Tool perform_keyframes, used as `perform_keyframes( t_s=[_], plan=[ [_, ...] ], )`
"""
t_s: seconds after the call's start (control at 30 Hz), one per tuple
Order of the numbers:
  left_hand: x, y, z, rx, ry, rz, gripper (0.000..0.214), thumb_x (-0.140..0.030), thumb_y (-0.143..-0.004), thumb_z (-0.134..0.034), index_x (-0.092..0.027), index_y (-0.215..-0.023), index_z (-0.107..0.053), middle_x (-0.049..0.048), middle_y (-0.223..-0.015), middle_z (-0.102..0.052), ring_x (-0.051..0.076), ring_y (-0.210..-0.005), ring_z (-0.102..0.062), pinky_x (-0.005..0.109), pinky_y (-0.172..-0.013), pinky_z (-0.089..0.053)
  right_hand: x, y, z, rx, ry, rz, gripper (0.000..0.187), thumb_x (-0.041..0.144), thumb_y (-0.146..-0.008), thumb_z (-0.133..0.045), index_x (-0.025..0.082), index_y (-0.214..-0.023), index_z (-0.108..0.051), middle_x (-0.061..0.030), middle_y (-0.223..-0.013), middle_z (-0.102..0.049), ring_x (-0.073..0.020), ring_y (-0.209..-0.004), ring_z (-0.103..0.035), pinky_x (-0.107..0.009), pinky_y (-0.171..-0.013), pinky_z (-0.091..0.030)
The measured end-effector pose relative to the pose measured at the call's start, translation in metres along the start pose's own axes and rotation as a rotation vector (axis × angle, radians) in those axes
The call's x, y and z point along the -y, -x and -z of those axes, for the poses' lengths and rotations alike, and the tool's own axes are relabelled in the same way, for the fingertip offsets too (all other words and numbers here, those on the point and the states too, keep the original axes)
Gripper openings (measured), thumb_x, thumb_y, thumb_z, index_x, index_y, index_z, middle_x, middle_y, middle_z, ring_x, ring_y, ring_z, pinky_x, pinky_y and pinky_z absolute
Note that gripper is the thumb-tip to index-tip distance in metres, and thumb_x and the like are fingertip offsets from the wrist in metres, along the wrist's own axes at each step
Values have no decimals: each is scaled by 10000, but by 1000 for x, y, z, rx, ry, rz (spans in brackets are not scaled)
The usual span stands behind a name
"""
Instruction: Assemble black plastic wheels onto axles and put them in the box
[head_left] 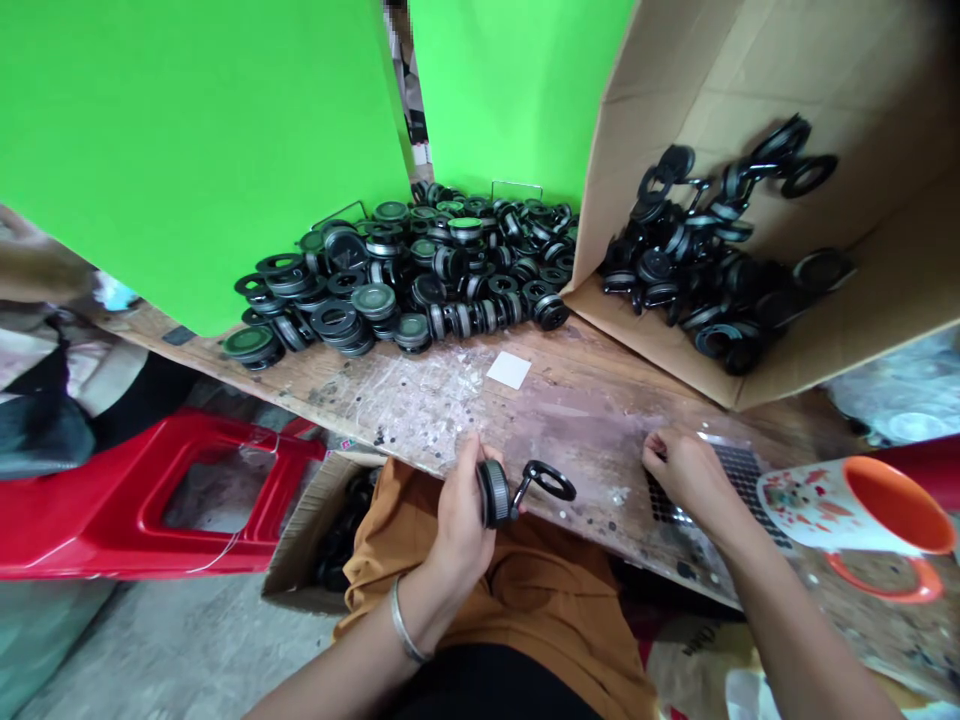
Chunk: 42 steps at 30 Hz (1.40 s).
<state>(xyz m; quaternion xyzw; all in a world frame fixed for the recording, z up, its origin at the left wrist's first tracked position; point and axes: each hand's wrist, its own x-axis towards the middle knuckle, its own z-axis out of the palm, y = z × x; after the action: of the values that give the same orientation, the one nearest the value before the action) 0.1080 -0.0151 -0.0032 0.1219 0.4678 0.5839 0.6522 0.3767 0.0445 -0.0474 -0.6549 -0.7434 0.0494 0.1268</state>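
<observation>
My left hand is closed around a black round part with a ring-shaped loop sticking out to its right, held at the near edge of the wooden table. My right hand rests with fingers curled down on a dark gridded sheet of small pieces lying on the table; whether it pinches anything is hidden. A large heap of black round parts lies at the back of the table. More such parts with loops fill a tilted cardboard box at the right.
A white and orange mug lies on its side at the right. A small white square lies mid-table. Green boards stand behind the heap. A red plastic stool and a cardboard box sit below left. Another person's clothing shows at far left.
</observation>
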Motion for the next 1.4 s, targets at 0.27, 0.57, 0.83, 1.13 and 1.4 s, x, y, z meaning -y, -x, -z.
perform_keyframes(
  t_s=[0.27,0.57,0.83,1.13,1.4],
  plan=[
    [0,1,6,-24,-78,-27,443,-609,-791,-573,-184,-678,-523,-45,-512,-449,110,-409,-460,245,-423,-450,36,15,10,-237,-75,129,86,206,-820,-489,211,-734,-498,-82,-826,-556,-243,-846,-511,-373,-774,-418],
    [-1,7,6,-2,-208,-27,477,-652,-792,-537,-185,-697,-525,-38,-517,-454,113,-418,-445,243,-395,-465,131,26,34,-208,-407,631,104,93,-830,-556,195,-848,-546,-80,-1014,-555,-231,-1026,-482,-427,-912,-435],
    [1,10,8,-13,-201,24,471,-641,-782,-561,-180,-689,-527,-31,-516,-475,115,-415,-459,224,-372,-431,128,18,32,-12,-278,741,50,140,-888,-542,165,-900,-584,-103,-1100,-568,-263,-1129,-461,-440,-922,-465],
    [-1,2,10,-51,34,15,425,-554,-821,-564,-162,-669,-505,-31,-532,-480,86,-445,-457,189,-429,-422,141,50,8,-242,-301,608,351,89,-874,-569,148,-1221,-576,-178,-1256,-529,-338,-1271,-425,-548,-957,-448],
    [5,-4,17,-102,68,108,448,-588,-723,-653,-161,-677,-527,-35,-524,-478,103,-425,-459,202,-358,-389,136,52,6,-94,-443,496,262,147,-920,-509,200,-1138,-645,-139,-1157,-568,-250,-1087,-562,-444,-889,-507]
  ],
)
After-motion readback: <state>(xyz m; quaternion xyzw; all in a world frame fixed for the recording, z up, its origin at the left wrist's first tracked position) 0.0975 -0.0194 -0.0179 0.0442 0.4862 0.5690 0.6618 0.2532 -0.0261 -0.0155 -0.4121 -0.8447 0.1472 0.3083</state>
